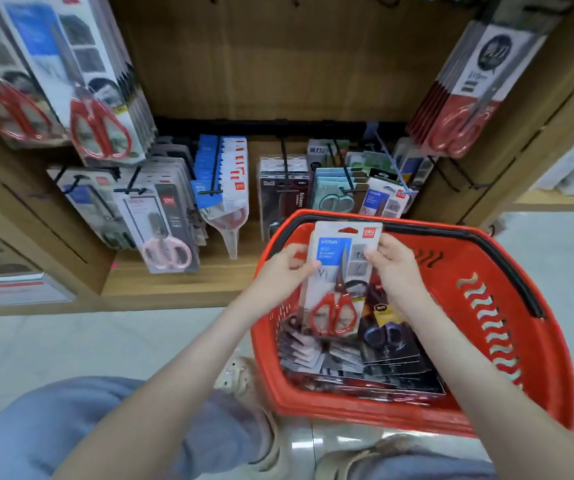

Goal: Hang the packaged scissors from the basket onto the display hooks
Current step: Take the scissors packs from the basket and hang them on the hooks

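My hands: my left hand [287, 268] and right hand [391, 261] each pinch a top side edge of one pack of scissors [339, 271]; fingers curled on the card
The pack: up over the far left corner of the red basket [538, 375]; I think it is light, flat, a bit bendy and slippery; best held by the card edges, keeping the top hole free
In the basket: a pile of packs [365, 362]; too mixed up to count
Far side: black display hooks [284, 157]; one matching pack [386, 199] hangs there

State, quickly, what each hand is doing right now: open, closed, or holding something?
Left hand: closed, pinching the left edge of the packaged scissors.
Right hand: closed, pinching the right edge of the same pack.
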Demonstrator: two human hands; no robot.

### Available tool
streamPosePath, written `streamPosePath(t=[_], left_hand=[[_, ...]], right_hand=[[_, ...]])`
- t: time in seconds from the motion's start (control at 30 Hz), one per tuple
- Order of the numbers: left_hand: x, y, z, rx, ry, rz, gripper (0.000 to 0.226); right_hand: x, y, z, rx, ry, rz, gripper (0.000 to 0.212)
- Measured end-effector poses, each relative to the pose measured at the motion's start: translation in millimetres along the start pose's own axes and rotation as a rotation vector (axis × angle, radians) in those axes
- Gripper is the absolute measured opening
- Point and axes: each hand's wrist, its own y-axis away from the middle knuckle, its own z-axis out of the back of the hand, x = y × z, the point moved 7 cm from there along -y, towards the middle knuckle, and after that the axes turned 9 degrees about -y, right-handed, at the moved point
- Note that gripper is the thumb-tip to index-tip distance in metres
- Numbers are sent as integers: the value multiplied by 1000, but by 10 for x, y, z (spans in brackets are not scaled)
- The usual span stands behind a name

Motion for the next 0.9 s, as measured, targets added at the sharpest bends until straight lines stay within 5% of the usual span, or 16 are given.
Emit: streamPosePath(t=[0.37,0.57,0.9], left_hand=[[-440,479,810,-61,253,-13,13],[-453,680,1695,-288,303,-10,21],[-277,1114,2969,-661,501,-65,18]], right_hand=[[889,170,-316,-29,-75,70,27],[1354,138,-614,-60,-114,117,22],[1808,62,-2011,163,-115,160,18]])
